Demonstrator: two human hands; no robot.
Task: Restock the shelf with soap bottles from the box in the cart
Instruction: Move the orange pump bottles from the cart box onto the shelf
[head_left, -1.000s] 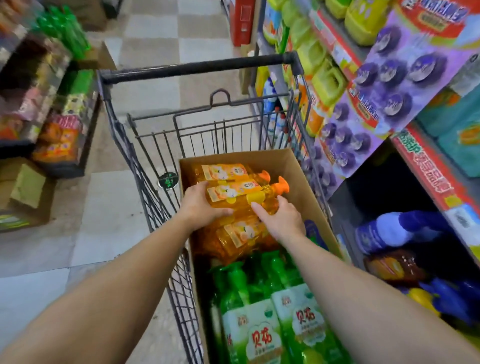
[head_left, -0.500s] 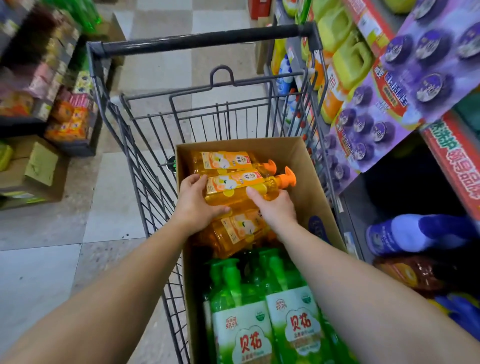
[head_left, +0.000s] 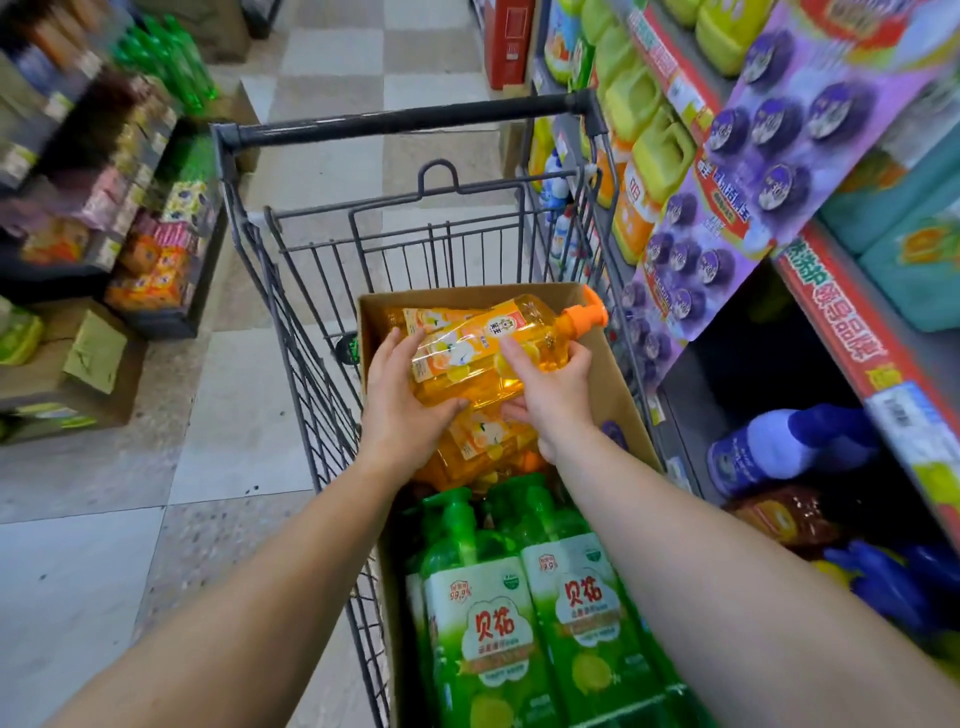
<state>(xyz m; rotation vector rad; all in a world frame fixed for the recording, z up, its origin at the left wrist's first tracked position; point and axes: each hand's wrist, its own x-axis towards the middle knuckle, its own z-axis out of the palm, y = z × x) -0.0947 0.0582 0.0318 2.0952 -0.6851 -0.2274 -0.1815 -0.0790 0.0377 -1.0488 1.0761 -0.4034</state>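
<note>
both hands grip one orange soap bottle (head_left: 498, 343) at the frame's centre: the left hand (head_left: 402, 402) curls round its base end, the right hand (head_left: 553, 387) wraps its neck end, pump cap pointing to the upper right. it seems lifted just above more orange bottles (head_left: 483, 441) in the cardboard box (head_left: 613, 374), which sits in the wire cart (head_left: 291, 291). green bottles (head_left: 519, 613) fill the box's lower end. the shelf (head_left: 852, 338) runs along the right edge.

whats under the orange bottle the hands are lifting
More orange soap bottles lie in the cardboard box beneath the held orange bottle, gripped by the left hand and right hand. How many, and the box floor, are hidden.
</note>
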